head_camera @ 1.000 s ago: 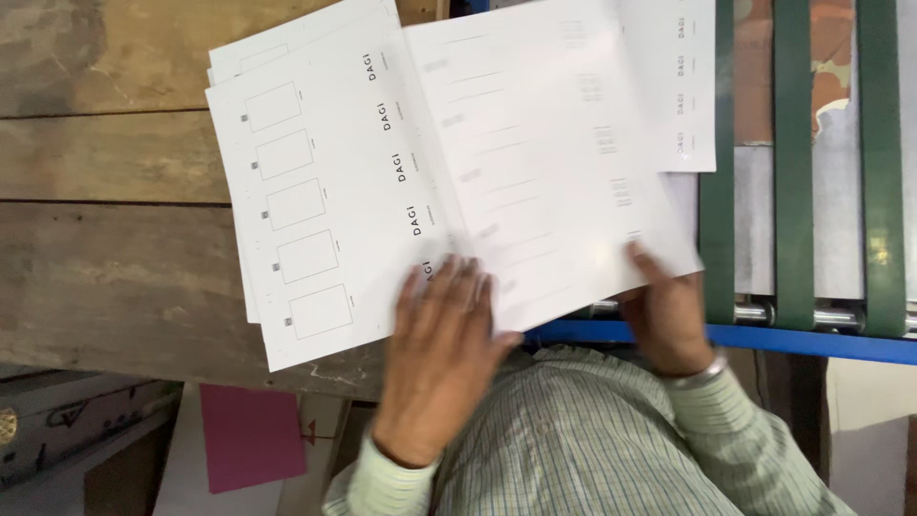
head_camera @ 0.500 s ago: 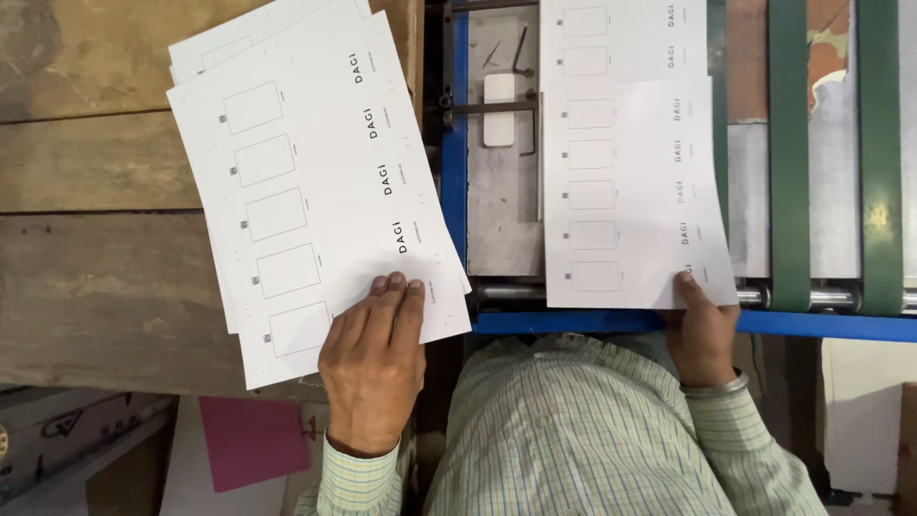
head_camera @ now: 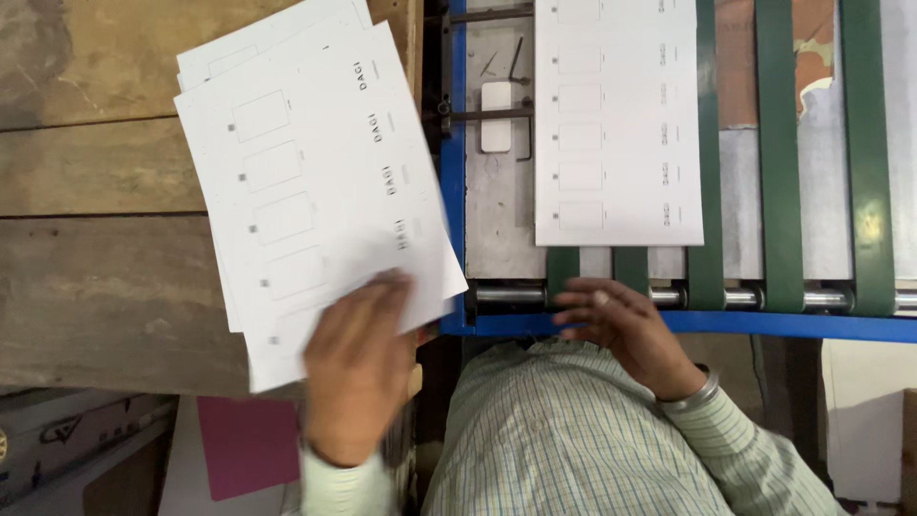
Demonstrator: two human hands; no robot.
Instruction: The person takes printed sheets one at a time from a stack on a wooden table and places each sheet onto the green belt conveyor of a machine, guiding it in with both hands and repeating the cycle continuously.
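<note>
Hands at a sheet feeder.
Left hand [head_camera: 355,368], blurred, fingers spread, presses the stack of white printed sheets [head_camera: 310,182] on the wooden bench [head_camera: 95,191]; its long axis tilts up-left. Right hand [head_camera: 621,325] hovers loosely open below the single white sheet [head_camera: 616,119], top cut off.

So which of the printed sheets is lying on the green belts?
The single sheet right of the blue rail, clear of both hands. The others sit stacked on the wooden table under the left hand.
</note>
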